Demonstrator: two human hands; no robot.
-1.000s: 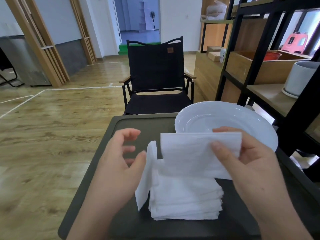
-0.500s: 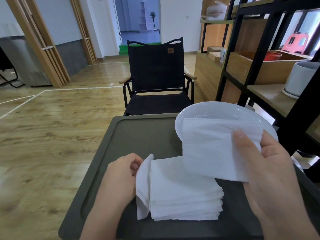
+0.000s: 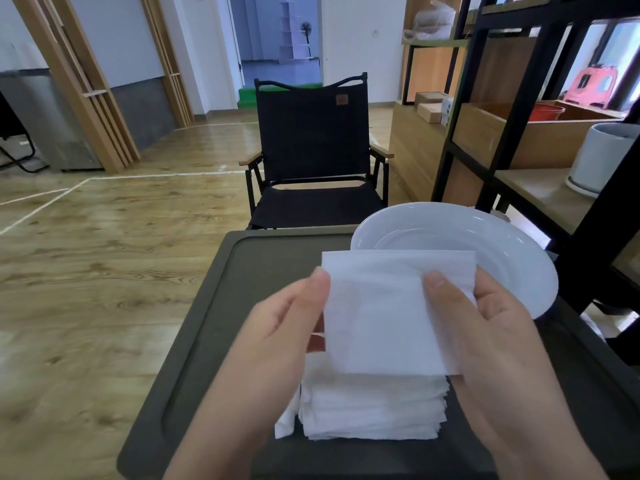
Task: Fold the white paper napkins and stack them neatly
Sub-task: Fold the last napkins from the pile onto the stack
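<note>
A white paper napkin (image 3: 384,313) is held flat in the air over the table, between both hands. My left hand (image 3: 277,337) pinches its left edge with the thumb on top. My right hand (image 3: 485,323) pinches its right side, thumb on the front and fingers behind. Directly below it a stack of white napkins (image 3: 374,407) lies on the dark table (image 3: 214,341), with one loose sheet hanging at the stack's left side. The held napkin hides the top of the stack.
A white plate (image 3: 512,258) sits at the table's far right corner, just behind the held napkin. A black folding chair (image 3: 311,150) stands beyond the table. A black shelf unit (image 3: 519,133) with a white pot stands close on the right. Wooden floor lies to the left.
My right hand has brought the napkin back from over the plate toward the middle. My left hand rose from the stack's left edge and took hold of the napkin's left side.
</note>
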